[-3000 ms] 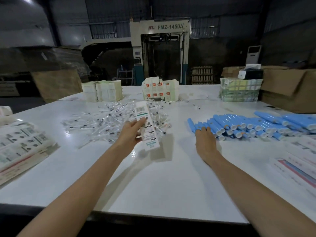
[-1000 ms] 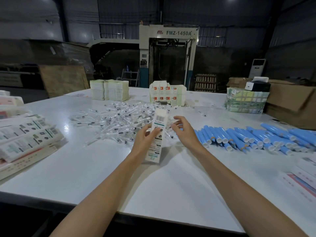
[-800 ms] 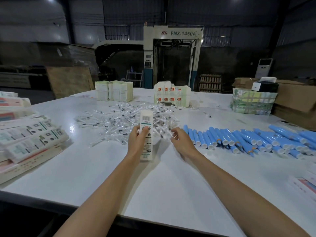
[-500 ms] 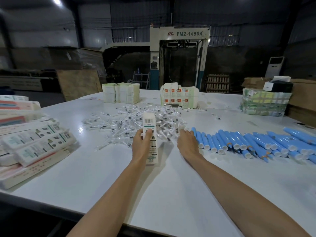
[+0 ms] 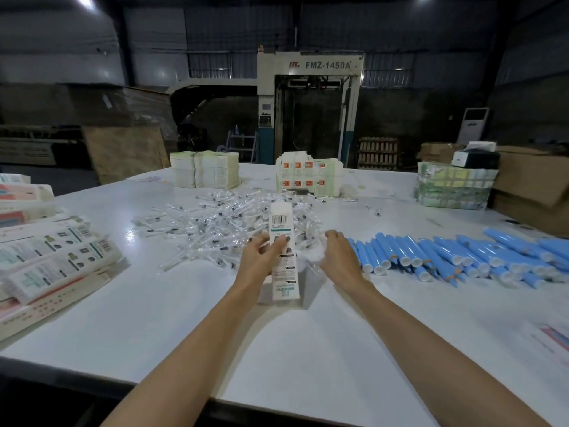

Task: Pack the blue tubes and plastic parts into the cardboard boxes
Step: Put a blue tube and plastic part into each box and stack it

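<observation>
The white table [image 5: 308, 349] carries heaped plastic parts [image 5: 209, 232], a row of blue tubes [image 5: 446, 255] and stacked cartons [image 5: 52, 263].

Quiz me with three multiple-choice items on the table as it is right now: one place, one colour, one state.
1. Seen from the plastic parts, the blue tubes lie: A left B right C on top
2. The held box is mostly: A white B brown C blue
3. The left hand: A lies flat B grips the box C grips a tube
Answers: 1 B, the tubes spread out to the right of the parts. 2 A, its faces are white with a barcode. 3 B, it wraps round the upright box.
</observation>
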